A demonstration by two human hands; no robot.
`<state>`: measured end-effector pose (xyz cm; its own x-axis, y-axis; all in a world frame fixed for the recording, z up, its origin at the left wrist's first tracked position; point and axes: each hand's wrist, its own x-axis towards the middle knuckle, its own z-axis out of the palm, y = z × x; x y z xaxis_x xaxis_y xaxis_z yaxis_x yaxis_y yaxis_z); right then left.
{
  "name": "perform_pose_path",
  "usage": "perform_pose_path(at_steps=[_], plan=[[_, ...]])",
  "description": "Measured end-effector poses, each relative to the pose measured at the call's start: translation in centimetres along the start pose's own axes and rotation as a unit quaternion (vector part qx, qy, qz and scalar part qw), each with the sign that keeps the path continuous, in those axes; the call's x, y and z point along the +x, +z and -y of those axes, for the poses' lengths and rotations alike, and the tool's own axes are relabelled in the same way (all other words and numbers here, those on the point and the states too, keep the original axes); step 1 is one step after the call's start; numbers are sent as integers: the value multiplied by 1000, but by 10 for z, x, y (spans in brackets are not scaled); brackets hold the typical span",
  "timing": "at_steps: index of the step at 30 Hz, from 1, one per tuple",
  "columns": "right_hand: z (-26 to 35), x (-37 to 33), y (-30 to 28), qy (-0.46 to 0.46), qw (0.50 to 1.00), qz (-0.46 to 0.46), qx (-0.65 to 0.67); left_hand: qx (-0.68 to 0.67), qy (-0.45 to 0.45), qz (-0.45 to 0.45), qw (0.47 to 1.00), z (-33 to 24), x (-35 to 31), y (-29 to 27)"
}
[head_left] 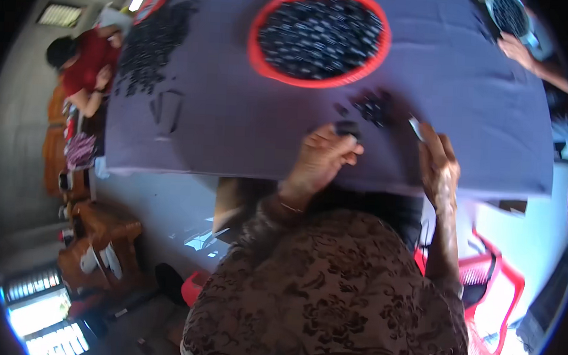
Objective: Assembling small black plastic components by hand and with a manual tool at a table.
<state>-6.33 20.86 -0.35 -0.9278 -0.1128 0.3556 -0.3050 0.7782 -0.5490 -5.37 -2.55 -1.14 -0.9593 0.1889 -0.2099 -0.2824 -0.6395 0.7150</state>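
Observation:
My left hand (316, 157) is closed, pinching a small black piece (347, 127) between thumb and fingers just above the table. The piece is blurred, so its exact kind does not show. To the right, my right hand (440, 168) grips a small tool with a pale, flat tip (416, 128), perhaps a blade; its handle is hidden in the fingers. A little heap of shiny black pieces (374, 108) lies on the cloth between and beyond my hands. Farther off stands a red basin (302, 82) full of similar glossy black pieces (320, 35).
A dark cloth (235, 123) covers the table. Many black pieces (151, 48) spread over its left side, near some thin dark strips (167, 110). A person in red (87, 64) sits at the left. Another person's hand (518, 51) rests by a bowl (509, 16) at far right.

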Motion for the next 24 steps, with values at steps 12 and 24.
perform_pose_path(at_steps=[12,24], plan=[[-27,6,28,-57,978,-41,-197,526,279,-33,803,19,10,-7],[-25,11,39,-70,978,-46,-191,613,312,-55,724,14,1,-10]])
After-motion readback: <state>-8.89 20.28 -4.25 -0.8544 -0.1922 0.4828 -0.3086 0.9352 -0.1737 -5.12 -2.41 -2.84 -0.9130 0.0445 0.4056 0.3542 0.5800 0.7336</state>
